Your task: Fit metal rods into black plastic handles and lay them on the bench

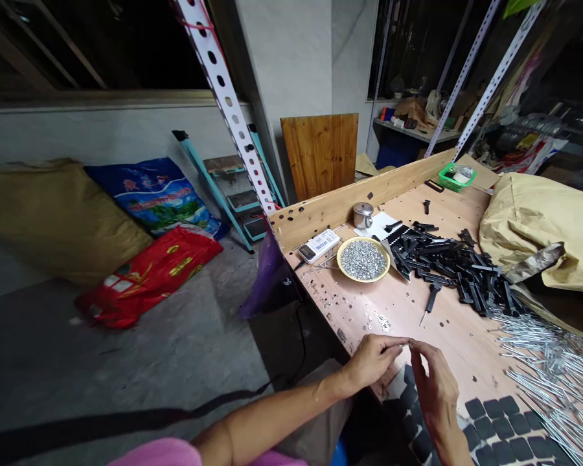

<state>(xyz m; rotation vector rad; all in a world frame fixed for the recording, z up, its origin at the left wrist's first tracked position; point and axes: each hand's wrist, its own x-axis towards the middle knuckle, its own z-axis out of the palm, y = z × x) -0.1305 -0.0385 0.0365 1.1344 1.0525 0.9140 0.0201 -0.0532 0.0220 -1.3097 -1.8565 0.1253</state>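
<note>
My left hand (375, 360) and my right hand (434, 388) meet fingertip to fingertip just above the near edge of the wooden table (447, 323). Both are closed in a pinch on something too small to name, perhaps a thin metal part. A yellow bowl of small silver pieces (363, 259) stands farther back. Loose silver pieces (369, 317) are scattered between the bowl and my hands. A pile of black plastic parts (447, 262) lies to the right of the bowl. Black square pads (495, 421) lie in rows under my right hand.
Several thin metal rods (548, 362) spread at the right edge. A small screwdriver (430, 303), a white scale (319, 246), a metal cup (363, 215) and a green basket (457, 176) are on the table. A yellow sack (539, 220) lies at the right. Bags (146, 272) lie on the floor at left.
</note>
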